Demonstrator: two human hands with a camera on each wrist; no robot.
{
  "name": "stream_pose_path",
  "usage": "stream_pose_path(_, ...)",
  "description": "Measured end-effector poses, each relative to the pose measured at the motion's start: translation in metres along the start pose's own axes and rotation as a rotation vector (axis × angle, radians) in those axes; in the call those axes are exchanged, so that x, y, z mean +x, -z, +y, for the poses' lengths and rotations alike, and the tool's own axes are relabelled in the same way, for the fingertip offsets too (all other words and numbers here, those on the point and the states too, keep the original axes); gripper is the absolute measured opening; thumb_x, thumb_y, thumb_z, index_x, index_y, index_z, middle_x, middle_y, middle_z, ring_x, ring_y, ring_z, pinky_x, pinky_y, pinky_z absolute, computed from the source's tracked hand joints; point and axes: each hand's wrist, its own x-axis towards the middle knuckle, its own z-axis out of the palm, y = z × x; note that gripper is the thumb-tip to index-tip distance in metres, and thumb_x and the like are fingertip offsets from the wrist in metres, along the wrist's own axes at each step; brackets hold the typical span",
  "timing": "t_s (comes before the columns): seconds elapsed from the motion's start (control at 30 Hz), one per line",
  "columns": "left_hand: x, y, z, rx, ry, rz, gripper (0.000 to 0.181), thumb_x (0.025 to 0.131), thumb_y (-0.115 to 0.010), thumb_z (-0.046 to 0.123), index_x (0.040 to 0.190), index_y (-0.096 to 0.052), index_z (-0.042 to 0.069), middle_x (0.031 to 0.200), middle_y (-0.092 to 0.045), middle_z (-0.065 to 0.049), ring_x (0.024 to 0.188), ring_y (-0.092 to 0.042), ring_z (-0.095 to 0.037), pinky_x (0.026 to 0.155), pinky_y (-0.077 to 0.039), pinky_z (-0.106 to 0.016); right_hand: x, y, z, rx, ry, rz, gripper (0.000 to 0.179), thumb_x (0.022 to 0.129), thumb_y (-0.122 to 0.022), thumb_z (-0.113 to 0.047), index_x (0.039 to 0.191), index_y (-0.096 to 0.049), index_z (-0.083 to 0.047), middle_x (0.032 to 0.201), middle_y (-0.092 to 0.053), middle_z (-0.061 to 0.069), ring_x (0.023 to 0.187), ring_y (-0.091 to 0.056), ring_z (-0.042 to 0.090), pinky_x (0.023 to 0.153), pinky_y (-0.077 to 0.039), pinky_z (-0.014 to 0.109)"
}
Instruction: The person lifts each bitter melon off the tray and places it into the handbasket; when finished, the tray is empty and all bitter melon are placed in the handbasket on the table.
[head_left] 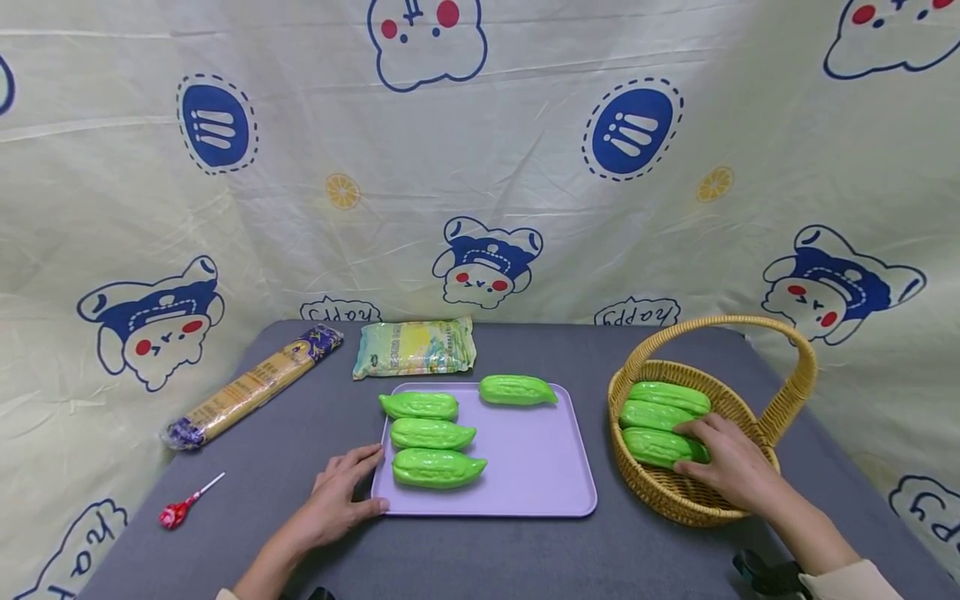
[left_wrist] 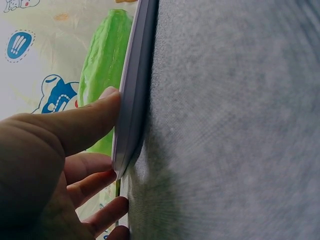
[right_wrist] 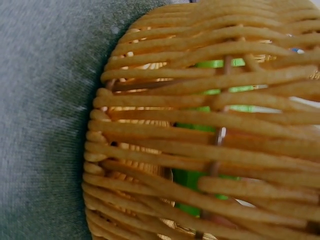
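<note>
My left hand (head_left: 337, 496) rests against the left edge of a lilac tray (head_left: 532, 467), its thumb near the front corner and its fingertips along the side. In the left wrist view the thumb touches the tray rim (left_wrist: 131, 95). Three green bitter melons (head_left: 438, 468) lie in a column at the tray's left, and another bitter melon (head_left: 517, 389) lies at its back edge. Inside a wicker basket (head_left: 652, 492), my right hand (head_left: 727, 462) grips the nearest of three bitter melons (head_left: 656, 447) by its right end. The basket weave (right_wrist: 210, 120) hides that hand in the right wrist view.
Behind the tray lies a pale green and yellow packet (head_left: 414, 347). A long pack of noodles (head_left: 255, 387) slants across the table's left side, with a red lollipop (head_left: 176, 513) in front of it. The basket's handle (head_left: 720, 322) arches high above its bowl. A printed curtain (head_left: 480, 183) hangs behind the table.
</note>
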Motion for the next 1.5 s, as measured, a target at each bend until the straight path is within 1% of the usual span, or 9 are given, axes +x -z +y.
stream_pose_path(0.13,-0.001,0.000,0.000,-0.002,0.004,-0.004,0.070,0.076,-0.076,0.031,0.136,-0.050,0.007,0.143,-0.046,-0.006,0.123,-0.040,-0.030,0.096,-0.027,-0.052,-0.001,0.001,0.000,0.010,0.000,0.000,0.046,0.072,-0.079,-0.025,0.111,-0.064,-0.006,0.105,-0.058,0.013,0.095,-0.054,0.030,0.073,-0.043,0.045)
stream_pose_path(0.27,-0.001,0.000,0.000,0.004,0.000,-0.004,0.070,0.076,-0.076,0.032,0.137,-0.050,0.007,0.143,-0.046,-0.006,0.123,-0.040,-0.030,0.096,-0.028,-0.052,-0.002,0.004,-0.001,0.012,0.003,0.014,0.047,0.072,-0.080,-0.026,0.112,-0.064,-0.006,0.102,-0.058,0.011,0.090,-0.055,0.026,0.070,-0.043,0.040)
stream_pose_path(0.5,0.000,0.000,-0.001,0.003,-0.004,-0.004,0.070,0.077,-0.075,0.032,0.136,-0.050,0.007,0.143,-0.046,-0.007,0.123,-0.040,-0.030,0.096,-0.027,-0.054,-0.005,0.015,-0.007,0.032,-0.006,0.043,0.050,0.073,-0.079,-0.030,0.115,-0.063,-0.007,0.106,-0.058,0.013,0.094,-0.054,0.030,0.072,-0.045,0.046)
stream_pose_path(0.77,0.000,-0.001,-0.001,0.010,-0.004,0.002,0.070,0.076,-0.075,0.032,0.136,-0.050,0.007,0.143,-0.046,-0.008,0.122,-0.040,-0.030,0.096,-0.028,-0.053,-0.007,0.025,-0.017,0.050,0.011,0.071,0.050,0.076,-0.077,-0.035,0.116,-0.062,-0.007,0.107,-0.058,0.012,0.095,-0.054,0.029,0.071,-0.045,0.044)
stream_pose_path(0.97,0.000,-0.001,-0.001,0.012,-0.023,0.018,0.069,0.076,-0.075,0.030,0.136,-0.050,0.005,0.142,-0.047,-0.008,0.121,-0.041,-0.030,0.094,-0.029,-0.050,-0.009,0.028,-0.027,0.036,0.069,0.152,0.047,0.074,-0.080,-0.030,0.114,-0.063,-0.010,0.102,-0.060,0.008,0.087,-0.054,0.021,0.065,-0.042,0.030)
stream_pose_path(1.07,0.000,-0.001,-0.001,0.012,-0.028,0.023,0.069,0.076,-0.076,0.030,0.135,-0.051,0.005,0.141,-0.048,-0.007,0.121,-0.041,-0.030,0.094,-0.029,-0.049,-0.009,0.030,-0.034,0.041,0.100,0.181,0.047,0.073,-0.080,-0.029,0.114,-0.063,-0.011,0.103,-0.060,0.006,0.084,-0.053,0.019,0.064,-0.042,0.027)
stream_pose_path(1.17,0.000,-0.001,-0.001,0.010,-0.025,0.023,0.069,0.076,-0.076,0.030,0.135,-0.051,0.005,0.141,-0.048,-0.007,0.121,-0.041,-0.030,0.094,-0.029,-0.049,-0.009,0.030,-0.041,0.053,0.134,0.201,0.048,0.072,-0.081,-0.027,0.113,-0.063,-0.011,0.103,-0.060,0.004,0.085,-0.053,0.018,0.065,-0.044,0.028)
stream_pose_path(1.33,0.000,-0.001,-0.001,0.011,-0.019,0.017,0.069,0.076,-0.076,0.031,0.135,-0.051,0.006,0.142,-0.047,-0.007,0.121,-0.041,-0.030,0.094,-0.028,-0.050,-0.009,0.027,-0.053,0.055,0.187,0.236,0.047,0.070,-0.082,-0.026,0.112,-0.064,-0.015,0.104,-0.060,0.000,0.091,-0.053,0.015,0.070,-0.047,0.032)
stream_pose_path(1.5,-0.001,-0.001,-0.001,0.017,-0.025,0.021,0.069,0.076,-0.076,0.031,0.135,-0.051,0.006,0.141,-0.048,-0.007,0.120,-0.041,-0.029,0.095,-0.029,-0.050,-0.009,0.024,-0.066,0.064,0.204,0.244,0.046,0.070,-0.082,-0.026,0.111,-0.064,-0.017,0.104,-0.060,-0.002,0.091,-0.053,0.012,0.071,-0.047,0.032)
